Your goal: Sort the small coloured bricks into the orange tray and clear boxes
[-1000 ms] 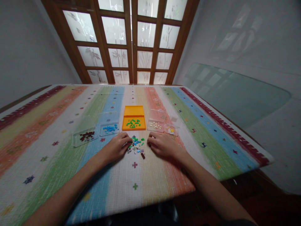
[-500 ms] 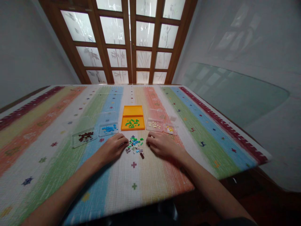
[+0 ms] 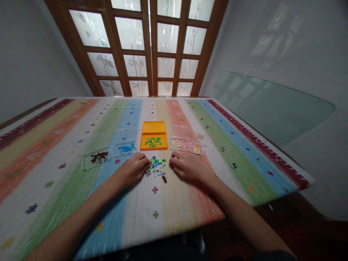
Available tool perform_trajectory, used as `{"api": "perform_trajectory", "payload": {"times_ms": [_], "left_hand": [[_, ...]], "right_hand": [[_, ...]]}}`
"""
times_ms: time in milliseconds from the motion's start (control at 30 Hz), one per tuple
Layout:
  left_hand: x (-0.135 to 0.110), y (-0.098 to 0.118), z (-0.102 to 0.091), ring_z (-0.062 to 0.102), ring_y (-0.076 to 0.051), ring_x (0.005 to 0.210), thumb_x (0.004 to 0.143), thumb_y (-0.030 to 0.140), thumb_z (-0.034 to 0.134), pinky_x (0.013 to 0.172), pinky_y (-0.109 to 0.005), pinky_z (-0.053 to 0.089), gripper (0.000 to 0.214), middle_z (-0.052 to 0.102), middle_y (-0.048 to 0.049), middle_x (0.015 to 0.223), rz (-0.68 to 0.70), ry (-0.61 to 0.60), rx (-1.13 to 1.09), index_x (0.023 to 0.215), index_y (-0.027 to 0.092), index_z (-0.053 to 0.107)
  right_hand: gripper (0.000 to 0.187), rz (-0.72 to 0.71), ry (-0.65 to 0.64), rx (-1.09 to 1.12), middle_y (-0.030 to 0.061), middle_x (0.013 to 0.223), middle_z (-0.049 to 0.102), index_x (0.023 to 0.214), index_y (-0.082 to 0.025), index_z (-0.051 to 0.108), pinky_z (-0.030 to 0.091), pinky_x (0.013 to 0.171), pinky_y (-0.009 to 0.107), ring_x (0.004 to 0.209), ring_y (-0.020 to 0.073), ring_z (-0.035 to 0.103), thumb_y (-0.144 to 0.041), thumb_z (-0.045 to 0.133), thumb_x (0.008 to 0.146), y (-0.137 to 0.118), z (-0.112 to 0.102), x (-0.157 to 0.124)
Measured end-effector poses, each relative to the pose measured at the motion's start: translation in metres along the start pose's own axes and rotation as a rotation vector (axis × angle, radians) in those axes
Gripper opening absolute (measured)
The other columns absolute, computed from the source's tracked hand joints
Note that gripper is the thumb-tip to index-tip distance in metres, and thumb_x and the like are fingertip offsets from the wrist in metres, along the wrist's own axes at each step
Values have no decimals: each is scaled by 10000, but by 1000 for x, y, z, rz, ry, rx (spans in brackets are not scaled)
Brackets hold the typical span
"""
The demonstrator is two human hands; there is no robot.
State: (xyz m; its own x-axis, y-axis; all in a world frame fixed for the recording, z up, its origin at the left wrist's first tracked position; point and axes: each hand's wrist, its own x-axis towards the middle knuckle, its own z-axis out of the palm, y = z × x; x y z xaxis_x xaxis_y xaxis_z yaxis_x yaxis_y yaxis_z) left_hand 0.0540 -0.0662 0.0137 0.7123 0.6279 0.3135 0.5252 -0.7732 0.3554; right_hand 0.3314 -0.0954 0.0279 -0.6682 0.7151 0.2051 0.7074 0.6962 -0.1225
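Note:
A loose pile of small toy building bricks (image 3: 156, 163), green, blue, grey and dark brown, lies on the tablecloth between my hands. My left hand (image 3: 136, 166) touches the pile's left edge, its fingers curled together. Whatever its fingertips hold, if anything, is hidden. On the pile's other side my right hand (image 3: 185, 165) rests on the cloth with fingers bent inward, slightly apart from the bricks; its fingertips are too small to read. A dark brown brick (image 3: 164, 179) lies at the pile's near edge. Behind the pile stands an open orange case (image 3: 153, 127) with green bricks (image 3: 153, 142) inside.
Left of the case are clear boxes with blue bricks (image 3: 127, 148) and dark brown bricks (image 3: 99, 157). To its right, clear boxes hold cream pieces (image 3: 179, 144) and yellow pieces (image 3: 196, 149). A striped tablecloth (image 3: 174, 217) covers the table.
My left hand has shifted slightly right, onto the left edge of the pile. The right hand has stayed where it was.

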Motion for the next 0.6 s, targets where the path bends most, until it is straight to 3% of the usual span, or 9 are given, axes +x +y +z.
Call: {"api": "perform_trajectory", "payload": {"times_ms": [367,500,600], "left_hand": [[0,-11,-10,590,-208,832,1005,172,421,777,-359,512,239,646,-84,926,-76,-47,43,1001,185,659],[7,-15,-8,605,-220,885,1000,189,451,796,-364,523,258,657,-105,997,-38,-15,20,1135,186,671],[14,-13,-3,597,-210,845,985,170,471,773,-350,523,255,646,-98,945,8,-27,5,1089,183,703]], "right_hand": [[141,3,-11,15,87,987,633,945,-168,647,321,674,311,782,167,504,-123,515,925,1,1,0],[144,0,-10,9,90,982,635,939,-161,647,319,671,308,775,165,503,-125,508,932,1,1,1],[147,-3,-15,10,89,977,633,934,-161,648,317,669,308,770,163,500,-124,506,935,1,1,1]]}}
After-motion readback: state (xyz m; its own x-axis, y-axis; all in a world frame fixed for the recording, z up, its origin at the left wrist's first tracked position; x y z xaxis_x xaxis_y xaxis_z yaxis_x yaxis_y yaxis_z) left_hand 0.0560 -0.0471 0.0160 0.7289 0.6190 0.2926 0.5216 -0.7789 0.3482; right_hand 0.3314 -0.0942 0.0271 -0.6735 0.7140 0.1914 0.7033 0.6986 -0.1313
